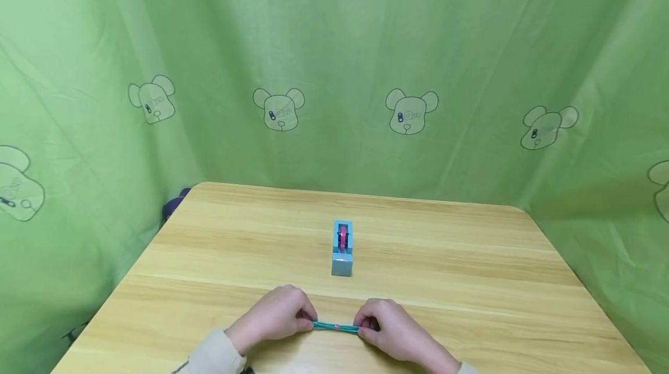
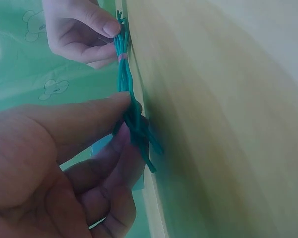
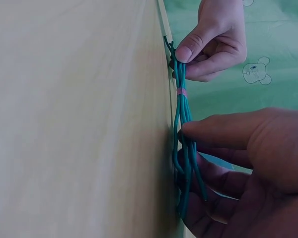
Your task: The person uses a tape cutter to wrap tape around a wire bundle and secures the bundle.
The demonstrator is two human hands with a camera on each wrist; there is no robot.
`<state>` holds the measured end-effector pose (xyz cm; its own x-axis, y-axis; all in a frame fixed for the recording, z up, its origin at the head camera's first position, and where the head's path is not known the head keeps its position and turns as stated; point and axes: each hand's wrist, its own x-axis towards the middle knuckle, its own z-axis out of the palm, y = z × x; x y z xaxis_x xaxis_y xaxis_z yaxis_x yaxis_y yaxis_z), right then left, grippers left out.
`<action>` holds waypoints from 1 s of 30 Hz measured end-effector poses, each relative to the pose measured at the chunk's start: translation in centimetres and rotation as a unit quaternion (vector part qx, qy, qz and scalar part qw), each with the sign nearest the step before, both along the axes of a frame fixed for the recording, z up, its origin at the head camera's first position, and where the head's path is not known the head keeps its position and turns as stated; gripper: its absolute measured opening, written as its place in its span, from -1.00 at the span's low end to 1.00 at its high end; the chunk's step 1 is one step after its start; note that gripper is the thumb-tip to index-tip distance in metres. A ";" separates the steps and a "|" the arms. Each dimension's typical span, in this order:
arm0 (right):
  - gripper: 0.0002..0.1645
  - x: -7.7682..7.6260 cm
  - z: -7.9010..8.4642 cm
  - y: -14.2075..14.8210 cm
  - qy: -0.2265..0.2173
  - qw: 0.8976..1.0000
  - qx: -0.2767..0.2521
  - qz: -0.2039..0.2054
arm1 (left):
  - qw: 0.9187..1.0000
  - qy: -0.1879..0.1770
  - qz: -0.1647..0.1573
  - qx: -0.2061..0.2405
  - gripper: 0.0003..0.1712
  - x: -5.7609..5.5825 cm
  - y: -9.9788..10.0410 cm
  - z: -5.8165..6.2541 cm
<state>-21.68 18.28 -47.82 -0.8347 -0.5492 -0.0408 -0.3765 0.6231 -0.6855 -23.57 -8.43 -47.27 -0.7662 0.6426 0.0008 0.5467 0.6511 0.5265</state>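
Observation:
A bundle of thin green wires (image 1: 325, 326) stretches between both hands, low over the front of the table. Pink tape (image 3: 182, 91) wraps its middle. My left hand (image 1: 280, 313) pinches one end between thumb and fingers, and loose wire ends stick out past the grip in the left wrist view. At the other end my right hand (image 1: 389, 327) pinches the wires the same way, with several strands fanning out below its thumb in the right wrist view. Beyond the hands stands a blue tape dispenser (image 1: 342, 266) holding a pink tape roll (image 1: 342, 237).
The wooden table (image 1: 444, 246) has rounded far corners. A green curtain (image 1: 345, 43) printed with bear heads hangs behind it and along both sides. Something purple (image 1: 172, 205) shows past the table's left edge.

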 end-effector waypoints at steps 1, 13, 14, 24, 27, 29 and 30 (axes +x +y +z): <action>-0.89 0.0 0.0 0.0 0.001 1.000 0.000 -0.001 | 1.000 0.001 0.000 0.000 -0.92 0.0 0.0 0.0; -0.89 0.0 0.1 0.0 -0.012 1.000 -0.001 -0.002 | 1.000 0.001 0.005 -0.002 -0.91 -0.1 0.0 0.0; -0.89 0.0 0.1 0.0 -0.013 1.000 0.000 -0.002 | 1.000 0.001 0.004 -0.001 -0.91 -0.1 -0.1 0.0; -0.88 -0.3 0.1 0.0 0.000 1.000 0.005 -0.003 | 1.000 -0.006 0.009 0.002 -0.91 -0.3 -0.1 0.2; -0.88 -0.3 0.2 0.0 0.000 1.000 0.008 -0.006 | 1.000 -0.009 0.009 0.005 -0.91 -0.3 -0.2 0.2; -0.89 -0.3 0.2 0.0 0.000 1.000 0.006 -0.006 | 1.000 -0.009 0.010 0.007 -0.91 -0.3 -0.3 0.2; -0.91 -0.3 0.3 0.0 0.003 1.000 0.006 -0.006 | 1.000 -0.009 0.011 0.008 -0.91 -0.3 -0.3 0.2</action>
<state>-21.96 18.31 -47.57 -0.8412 -0.5391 -0.0426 -0.3731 0.6356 -0.6759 -23.86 -8.75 -47.10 -0.7796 0.6263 -0.0028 0.5236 0.6542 0.5457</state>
